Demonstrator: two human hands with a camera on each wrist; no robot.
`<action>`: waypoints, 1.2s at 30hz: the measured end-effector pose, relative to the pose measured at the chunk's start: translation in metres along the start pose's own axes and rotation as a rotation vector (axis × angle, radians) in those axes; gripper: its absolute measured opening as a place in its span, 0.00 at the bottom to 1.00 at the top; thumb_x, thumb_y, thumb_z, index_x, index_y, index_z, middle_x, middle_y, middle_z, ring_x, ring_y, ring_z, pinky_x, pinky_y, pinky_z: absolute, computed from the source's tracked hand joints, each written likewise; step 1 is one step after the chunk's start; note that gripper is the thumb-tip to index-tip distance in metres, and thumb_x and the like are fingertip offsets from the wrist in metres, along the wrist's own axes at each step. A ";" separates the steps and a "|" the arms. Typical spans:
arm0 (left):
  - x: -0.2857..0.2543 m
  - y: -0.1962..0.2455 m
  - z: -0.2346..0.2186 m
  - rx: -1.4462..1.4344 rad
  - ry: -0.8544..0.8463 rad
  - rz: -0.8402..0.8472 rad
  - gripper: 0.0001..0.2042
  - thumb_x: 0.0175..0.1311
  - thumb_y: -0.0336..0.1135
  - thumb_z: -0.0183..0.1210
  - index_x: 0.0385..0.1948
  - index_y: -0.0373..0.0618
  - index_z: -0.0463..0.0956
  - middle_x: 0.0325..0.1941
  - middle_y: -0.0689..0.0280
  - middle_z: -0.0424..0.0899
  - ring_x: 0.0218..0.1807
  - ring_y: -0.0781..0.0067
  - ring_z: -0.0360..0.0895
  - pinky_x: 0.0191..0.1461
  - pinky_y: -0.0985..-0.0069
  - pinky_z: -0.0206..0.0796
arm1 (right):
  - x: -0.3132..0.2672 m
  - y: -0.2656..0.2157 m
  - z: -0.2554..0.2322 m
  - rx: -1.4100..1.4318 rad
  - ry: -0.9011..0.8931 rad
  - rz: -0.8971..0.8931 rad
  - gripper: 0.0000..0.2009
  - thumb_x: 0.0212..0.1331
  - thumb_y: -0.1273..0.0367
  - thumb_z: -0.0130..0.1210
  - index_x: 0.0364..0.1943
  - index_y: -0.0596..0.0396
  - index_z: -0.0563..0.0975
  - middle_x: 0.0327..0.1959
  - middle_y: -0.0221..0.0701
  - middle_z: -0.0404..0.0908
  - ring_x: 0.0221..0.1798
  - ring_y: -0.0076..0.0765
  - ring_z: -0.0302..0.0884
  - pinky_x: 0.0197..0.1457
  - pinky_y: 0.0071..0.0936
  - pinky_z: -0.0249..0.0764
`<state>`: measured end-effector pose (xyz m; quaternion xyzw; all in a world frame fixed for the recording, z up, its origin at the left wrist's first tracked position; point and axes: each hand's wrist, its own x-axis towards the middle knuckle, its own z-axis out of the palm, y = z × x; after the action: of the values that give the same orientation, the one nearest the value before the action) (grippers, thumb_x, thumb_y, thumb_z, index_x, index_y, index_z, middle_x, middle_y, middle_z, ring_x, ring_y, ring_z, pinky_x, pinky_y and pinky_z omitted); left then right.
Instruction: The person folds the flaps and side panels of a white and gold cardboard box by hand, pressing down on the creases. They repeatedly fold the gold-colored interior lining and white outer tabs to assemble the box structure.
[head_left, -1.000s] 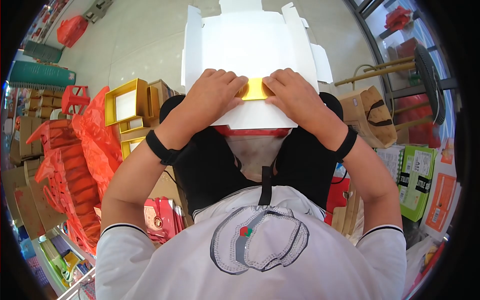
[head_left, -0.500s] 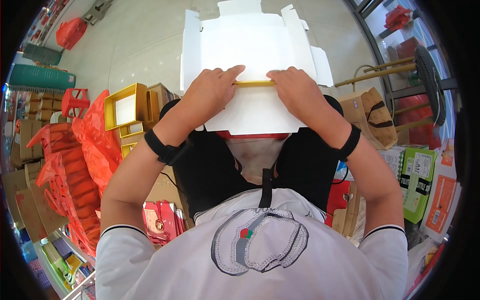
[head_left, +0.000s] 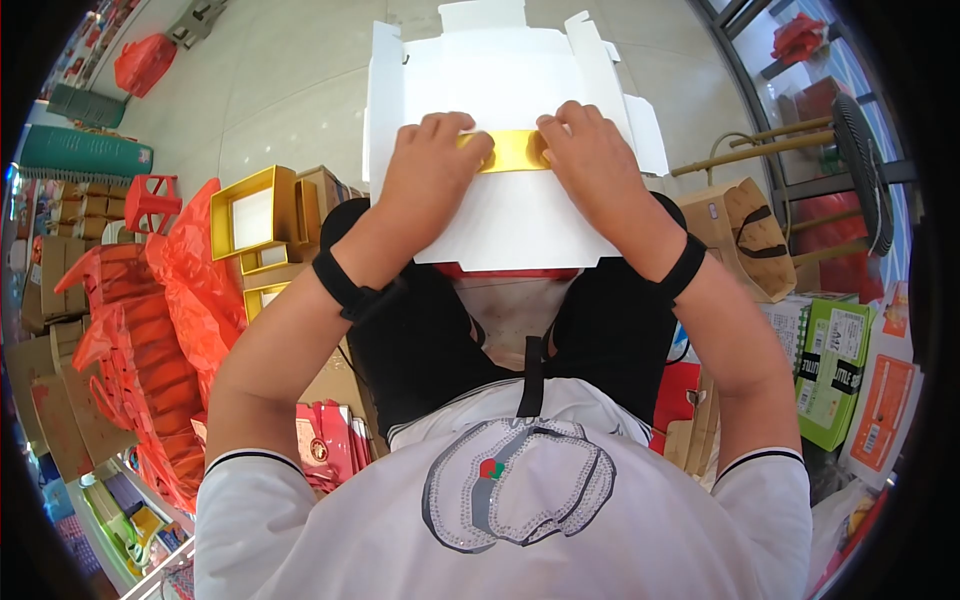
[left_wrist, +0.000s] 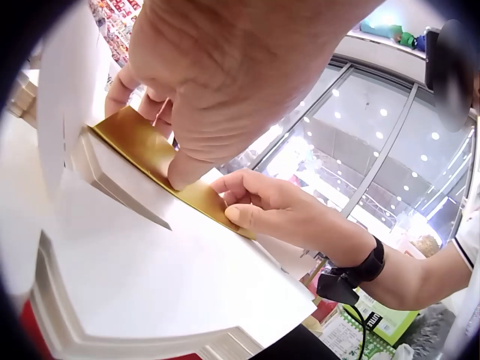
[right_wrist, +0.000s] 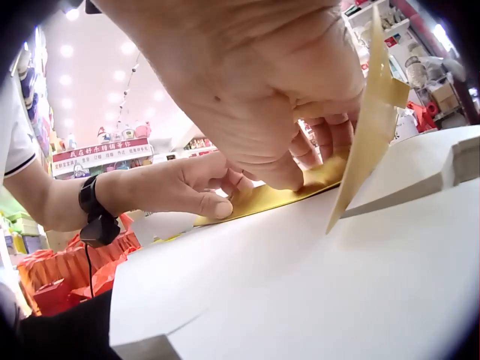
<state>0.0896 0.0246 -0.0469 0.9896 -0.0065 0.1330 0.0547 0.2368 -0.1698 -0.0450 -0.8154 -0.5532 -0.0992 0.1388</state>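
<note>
A stack of flat white cardboard box blanks (head_left: 500,225) lies across the person's lap, with cut flaps along its sides. Along the top blank a flap with a gold face (head_left: 515,151) is folded up. The left hand (head_left: 425,180) pinches the flap's left part, thumb on the near side and fingers over the far side. At the other end the right hand (head_left: 600,170) grips it in the same way. In the left wrist view, the gold flap (left_wrist: 142,146) runs as a long band under both hands. A white side flap (right_wrist: 375,112) stands up beside the right hand in the right wrist view.
Gold open boxes (head_left: 250,212) stand at the left beside red plastic bags (head_left: 190,270). Red packets (head_left: 325,440) lie by the left thigh. On the right are a brown paper bag (head_left: 740,235), a green box (head_left: 835,370) and a dark fan (head_left: 862,170).
Both hands have moved forward, away from the body, keeping hold of the flap. Half a second ago only its narrow gold edge showed; now its broad gold face shows again, farther forward.
</note>
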 end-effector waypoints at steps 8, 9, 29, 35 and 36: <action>-0.032 0.033 0.010 -0.069 -0.039 -0.015 0.24 0.79 0.40 0.56 0.71 0.37 0.71 0.75 0.48 0.72 0.79 0.45 0.66 0.82 0.50 0.55 | -0.038 -0.040 0.020 0.183 0.051 -0.144 0.23 0.65 0.73 0.57 0.64 0.71 0.75 0.69 0.54 0.75 0.76 0.56 0.70 0.82 0.46 0.64; -0.033 0.033 0.010 -0.054 -0.040 -0.015 0.24 0.79 0.41 0.56 0.70 0.36 0.71 0.76 0.47 0.72 0.79 0.45 0.66 0.82 0.50 0.56 | -0.039 -0.037 0.019 0.150 0.026 -0.167 0.23 0.68 0.72 0.56 0.64 0.71 0.75 0.70 0.55 0.75 0.78 0.56 0.69 0.84 0.45 0.62; -0.034 0.009 -0.039 -0.084 -0.105 -0.301 0.25 0.76 0.42 0.61 0.66 0.34 0.72 0.60 0.46 0.83 0.65 0.42 0.80 0.63 0.56 0.76 | -0.056 -0.009 0.004 0.137 0.047 -0.077 0.21 0.69 0.71 0.56 0.61 0.74 0.76 0.67 0.58 0.76 0.75 0.59 0.71 0.81 0.45 0.66; -0.007 0.003 -0.031 -0.434 -0.051 -0.493 0.40 0.73 0.55 0.65 0.75 0.31 0.63 0.58 0.46 0.83 0.62 0.52 0.82 0.64 0.63 0.76 | -0.054 -0.002 -0.025 0.336 0.126 0.035 0.17 0.66 0.76 0.56 0.58 0.66 0.79 0.64 0.50 0.79 0.71 0.55 0.75 0.76 0.43 0.72; -0.005 0.000 -0.030 -0.544 -0.073 -0.556 0.42 0.73 0.56 0.65 0.76 0.31 0.62 0.57 0.47 0.84 0.61 0.55 0.83 0.64 0.65 0.76 | -0.056 0.005 -0.033 0.310 0.183 0.040 0.17 0.65 0.77 0.55 0.58 0.65 0.79 0.64 0.49 0.80 0.70 0.55 0.76 0.75 0.43 0.73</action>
<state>0.0772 0.0276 -0.0196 0.9070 0.2250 0.0711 0.3487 0.2207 -0.2317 -0.0317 -0.7826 -0.5306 -0.0837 0.3146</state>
